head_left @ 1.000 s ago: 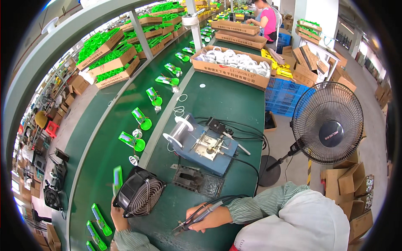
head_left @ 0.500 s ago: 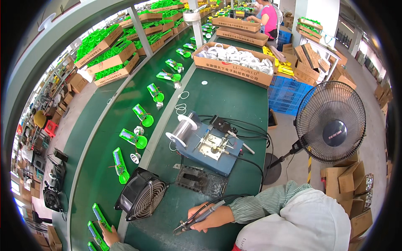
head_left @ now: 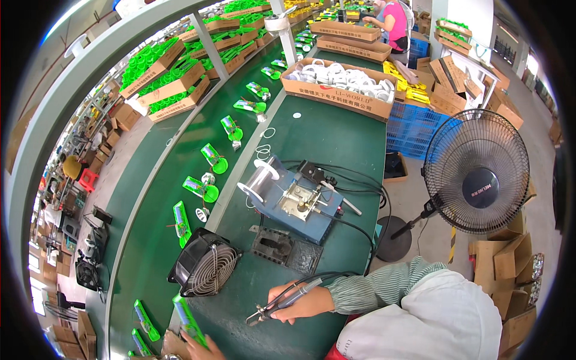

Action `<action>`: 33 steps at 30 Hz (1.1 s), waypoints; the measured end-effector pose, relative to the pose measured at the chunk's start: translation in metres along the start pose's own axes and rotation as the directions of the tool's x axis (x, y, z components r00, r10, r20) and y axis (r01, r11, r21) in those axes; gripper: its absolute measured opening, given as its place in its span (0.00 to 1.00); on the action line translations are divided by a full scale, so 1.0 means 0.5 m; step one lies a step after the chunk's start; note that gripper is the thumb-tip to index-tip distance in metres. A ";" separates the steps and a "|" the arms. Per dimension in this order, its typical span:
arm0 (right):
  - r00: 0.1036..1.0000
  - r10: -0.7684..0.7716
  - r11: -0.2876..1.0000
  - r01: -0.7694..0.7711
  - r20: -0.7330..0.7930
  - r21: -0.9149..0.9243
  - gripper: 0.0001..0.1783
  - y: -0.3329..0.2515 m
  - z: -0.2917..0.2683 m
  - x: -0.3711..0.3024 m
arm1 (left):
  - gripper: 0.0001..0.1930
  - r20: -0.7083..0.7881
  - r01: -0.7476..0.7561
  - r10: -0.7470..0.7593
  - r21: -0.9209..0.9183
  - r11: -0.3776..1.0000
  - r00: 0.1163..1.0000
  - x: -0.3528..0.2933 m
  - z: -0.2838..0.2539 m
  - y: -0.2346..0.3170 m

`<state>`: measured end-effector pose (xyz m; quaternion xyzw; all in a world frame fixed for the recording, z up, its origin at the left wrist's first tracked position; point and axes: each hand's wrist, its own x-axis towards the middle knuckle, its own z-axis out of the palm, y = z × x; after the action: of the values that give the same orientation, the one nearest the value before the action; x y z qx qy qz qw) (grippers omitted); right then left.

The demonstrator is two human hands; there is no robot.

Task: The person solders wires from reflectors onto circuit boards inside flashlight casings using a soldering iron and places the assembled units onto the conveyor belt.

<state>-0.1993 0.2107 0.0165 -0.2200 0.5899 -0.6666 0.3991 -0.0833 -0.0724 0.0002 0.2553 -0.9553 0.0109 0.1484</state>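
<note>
One green piece [head_left: 191, 323] was up in the left hand [head_left: 201, 349] at seven o'clock in the view, near the edge of the counter [head_left: 240, 348]. The fingers appeared closed round its lower end, though the frame cut off part of that hand. At six o'clock the right hand [head_left: 303, 302] pinched a grey, corded pen-shaped tool [head_left: 294, 298], its tip apart from the piece at about three o'clock from it. Work on this piece seemed barely begun; whether any join was finished could not be told. More green units [head_left: 182, 224] waited on the belt [head_left: 135, 270], from twelve to one o'clock of it, and others at nine. The held one looked long, narrow and bright green, leaning toward eleven o'clock, its details blurred.
</note>
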 end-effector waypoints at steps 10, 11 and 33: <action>1.000 -0.021 0.991 0.021 -0.006 0.132 0.09 0.016 0.030 -0.001 | 0.35 0.219 0.131 -0.112 -0.072 0.989 0.969 -0.210 -0.049 0.140; 0.998 -0.056 0.984 0.055 0.002 0.170 0.08 0.014 0.038 -0.011 | 0.34 0.161 0.041 -0.027 -0.090 0.995 0.987 -0.220 -0.051 0.129; 0.997 -0.018 0.992 0.009 0.070 0.128 0.10 0.018 0.046 -0.030 | 0.15 0.296 0.441 -0.492 0.225 0.869 0.819 -0.087 -0.042 -0.366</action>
<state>-0.1707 0.2086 0.0150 -0.2216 0.5302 -0.6971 0.4287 0.0485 -0.2084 -0.0023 0.4900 -0.8707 -0.0006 -0.0417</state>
